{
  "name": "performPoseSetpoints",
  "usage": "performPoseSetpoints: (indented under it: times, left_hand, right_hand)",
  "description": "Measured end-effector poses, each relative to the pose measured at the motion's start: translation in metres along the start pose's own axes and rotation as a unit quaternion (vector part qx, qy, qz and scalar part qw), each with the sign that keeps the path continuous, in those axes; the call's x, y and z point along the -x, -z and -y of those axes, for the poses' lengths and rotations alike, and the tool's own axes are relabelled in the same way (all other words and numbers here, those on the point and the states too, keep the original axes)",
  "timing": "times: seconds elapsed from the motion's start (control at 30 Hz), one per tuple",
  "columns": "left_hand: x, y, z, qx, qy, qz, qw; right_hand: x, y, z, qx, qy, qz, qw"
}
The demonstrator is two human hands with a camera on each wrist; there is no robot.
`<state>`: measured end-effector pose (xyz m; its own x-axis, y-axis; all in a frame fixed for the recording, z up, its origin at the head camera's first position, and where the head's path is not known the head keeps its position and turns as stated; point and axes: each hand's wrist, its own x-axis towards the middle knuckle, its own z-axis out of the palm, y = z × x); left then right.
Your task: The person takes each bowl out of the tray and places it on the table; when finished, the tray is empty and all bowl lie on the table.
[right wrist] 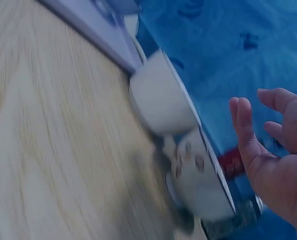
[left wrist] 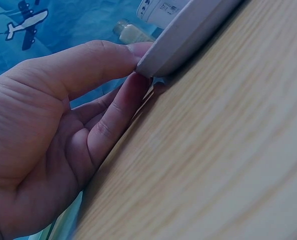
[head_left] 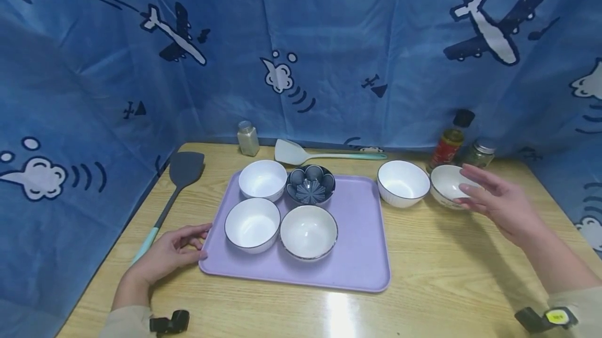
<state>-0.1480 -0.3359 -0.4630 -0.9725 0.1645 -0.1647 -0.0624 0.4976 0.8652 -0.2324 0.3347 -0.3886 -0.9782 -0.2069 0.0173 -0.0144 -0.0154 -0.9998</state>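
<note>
Head view: pinches the left edge of the lilac tray (head_left: 359,223) between the thumb and fingers of the left hand (head_left: 171,249). Stretches the right hand (head_left: 503,205) toward the table's (head_left: 447,275) rear right corner, fingers spread and slightly bent, beside the patterned bowl (head_left: 446,186); apart from its rim in the right wrist view.

Counts six bowls in all: four on the tray, two on the table. Toward the tray's rear left corner, one rear white bowl (head_left: 263,180), with the dark bowl (head_left: 311,185), flower-shaped inside, to its right. Nearer the tray's front edge, one front white bowl (head_left: 252,225) on the left and one cream bowl (head_left: 308,232) with a speckled rim on the right. Just outside the tray's rear right corner, one ribbed white bowl (head_left: 403,183), just beside the patterned bowl. Shows bare inner walls in the pale bowls.

Counts three closed or upright containers along the table's rear edge: one glass shaker (head_left: 247,139) of pale contents toward the rear left corner, plus one red-labelled bottle (head_left: 449,142) of yellowish liquid and one silver-lidded jar (head_left: 477,154) of greenish contents toward the rear right corner. Counts two spatulas: one dark spatula (head_left: 186,168) along the table's left edge, one white spatula (head_left: 291,153) along the rear edge.
</note>
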Motion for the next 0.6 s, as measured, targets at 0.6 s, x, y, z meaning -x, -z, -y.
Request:
performPoseSetpoints:
  times: [0.6]
  left_hand:
    - [-0.003,-0.001,0.004,-0.007,0.012,-0.007,0.9999]
  right_hand:
    - [-0.027,-0.103,0.001,0.074,-0.055,0.072,0.9932]
